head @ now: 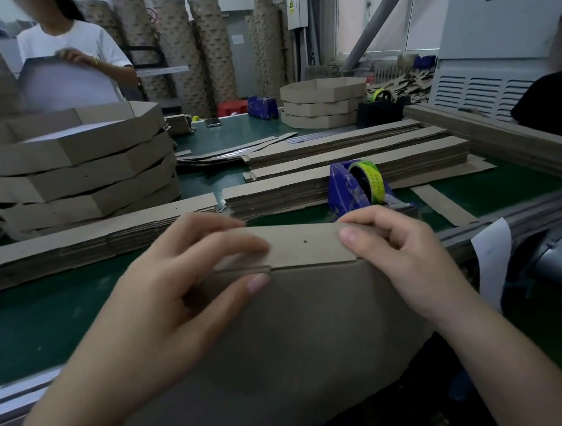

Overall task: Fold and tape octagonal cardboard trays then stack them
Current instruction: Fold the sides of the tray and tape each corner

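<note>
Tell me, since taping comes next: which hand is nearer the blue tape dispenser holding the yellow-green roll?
Right. The right hand pinches the brown cardboard just in front of the blue tape dispenser; the left hand holds it farther left.

At the near edge of the desk (pixel 48 322) stood the cardboard tray (pixel 298 338), with the left grip (pixel 178 286) and right grip (pixel 399 261) pinching its top flap. Just behind it, to the right, sat a tape dispenser (pixel 357 187), in front of rows of flat cardboard strips (pixel 352 161). A stack of folded trays (pixel 70 171) rose at the left. Another stack (pixel 323 105) stood far behind, with a second dispenser (pixel 380 107) beside it.
</note>
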{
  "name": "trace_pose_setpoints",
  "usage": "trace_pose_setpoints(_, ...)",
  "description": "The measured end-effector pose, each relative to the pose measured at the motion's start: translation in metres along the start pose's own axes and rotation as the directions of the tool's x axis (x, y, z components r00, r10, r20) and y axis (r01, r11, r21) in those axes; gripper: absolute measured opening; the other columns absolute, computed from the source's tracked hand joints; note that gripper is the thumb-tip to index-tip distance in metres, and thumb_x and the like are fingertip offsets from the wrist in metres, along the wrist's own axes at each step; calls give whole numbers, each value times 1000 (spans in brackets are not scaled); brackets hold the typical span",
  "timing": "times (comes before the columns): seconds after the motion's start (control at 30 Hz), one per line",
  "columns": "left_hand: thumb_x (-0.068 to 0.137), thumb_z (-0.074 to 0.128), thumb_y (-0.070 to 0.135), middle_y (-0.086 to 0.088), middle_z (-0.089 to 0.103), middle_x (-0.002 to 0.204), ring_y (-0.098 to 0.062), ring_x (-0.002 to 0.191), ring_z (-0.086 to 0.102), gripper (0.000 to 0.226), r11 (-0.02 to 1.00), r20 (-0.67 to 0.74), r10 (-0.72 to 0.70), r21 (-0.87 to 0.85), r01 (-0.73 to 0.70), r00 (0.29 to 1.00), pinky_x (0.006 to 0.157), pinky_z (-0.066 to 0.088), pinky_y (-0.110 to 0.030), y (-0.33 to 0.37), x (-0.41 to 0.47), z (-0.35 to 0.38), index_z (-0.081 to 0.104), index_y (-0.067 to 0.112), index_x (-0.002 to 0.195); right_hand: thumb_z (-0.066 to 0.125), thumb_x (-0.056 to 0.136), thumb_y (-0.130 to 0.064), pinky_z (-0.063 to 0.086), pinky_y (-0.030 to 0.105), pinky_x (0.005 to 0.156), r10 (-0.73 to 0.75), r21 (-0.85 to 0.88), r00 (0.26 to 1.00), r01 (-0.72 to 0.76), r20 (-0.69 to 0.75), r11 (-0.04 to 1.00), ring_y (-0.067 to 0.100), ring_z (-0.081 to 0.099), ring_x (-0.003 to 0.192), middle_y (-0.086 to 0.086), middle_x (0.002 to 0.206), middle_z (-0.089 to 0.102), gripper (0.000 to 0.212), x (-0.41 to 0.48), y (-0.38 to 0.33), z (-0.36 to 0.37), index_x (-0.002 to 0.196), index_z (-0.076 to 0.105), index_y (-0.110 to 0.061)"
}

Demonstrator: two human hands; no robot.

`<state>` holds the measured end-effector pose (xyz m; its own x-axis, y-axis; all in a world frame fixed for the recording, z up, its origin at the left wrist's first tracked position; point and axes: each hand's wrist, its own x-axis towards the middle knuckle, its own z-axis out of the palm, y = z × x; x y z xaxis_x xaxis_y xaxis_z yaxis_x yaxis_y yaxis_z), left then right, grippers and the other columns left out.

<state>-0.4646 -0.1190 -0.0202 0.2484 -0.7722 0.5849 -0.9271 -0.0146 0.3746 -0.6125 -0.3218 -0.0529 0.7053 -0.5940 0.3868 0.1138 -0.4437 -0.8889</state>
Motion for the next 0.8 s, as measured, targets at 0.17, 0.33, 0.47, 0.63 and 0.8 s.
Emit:
trace_pose_setpoints(0.17, 90, 44, 54, 12, 62, 114, -13, 104, 59, 37, 965, 144, 100, 226, -131, 985, 80, 52, -41, 14, 18, 4, 66, 41, 117, 62, 78, -44, 45, 7, 67, -46, -16, 998, 47, 49, 999, -3, 63, 86, -20, 90, 68, 21, -1, -8, 15, 94, 68, -31)
trace_pose_setpoints(0.33, 89, 45, 56, 14, 62, 112, -15, 99, 61, 36, 977, 115, 79, 191, -100, 990, 73, 53, -43, 10, 15, 2, 65, 46, 117, 55, 84, -39, 47, 10, 70, -52, -15, 998, 52, 48, 999, -1, 64, 86, -17, 90, 70, 22, 1, -8, 19, 99, 69, -31)
trace_pose_setpoints(0.47, 86, 49, 57, 17, 61, 111, -11, 101, 61, 34, 988, 77, 55, 138, -65, 996, 76, 53, -41, 6, 11, 2, 66, 47, 114, 54, 85, -38, 55, 30, 70, -51, -5, 998, 51, 39, 999, 12, 67, 83, -6, 87, 72, 23, 4, -8, 23, 98, 71, -30)
trace_pose_setpoints(0.63, 87, 49, 55, 20, 60, 112, -11, 100, 60, 33, 986, 76, 50, 157, -62, 996, 74, 54, -40, 2, 9, 0, 66, 47, 115, 55, 85, -38, 55, 35, 69, -77, -10, 996, 78, 40, 997, 14, 67, 81, -6, 84, 72, 22, 6, -9, 28, 97, 72, -29)
trace_pose_setpoints(0.8, 91, 42, 52, 11, 62, 112, -19, 96, 62, 37, 965, 124, 53, 249, -83, 991, 72, 53, -42, 2, 11, 0, 64, 43, 119, 59, 93, -31, 48, 17, 67, -60, -32, 996, 63, 65, 998, 5, 65, 81, -10, 84, 70, 14, 10, -5, 30, 98, 71, -26)
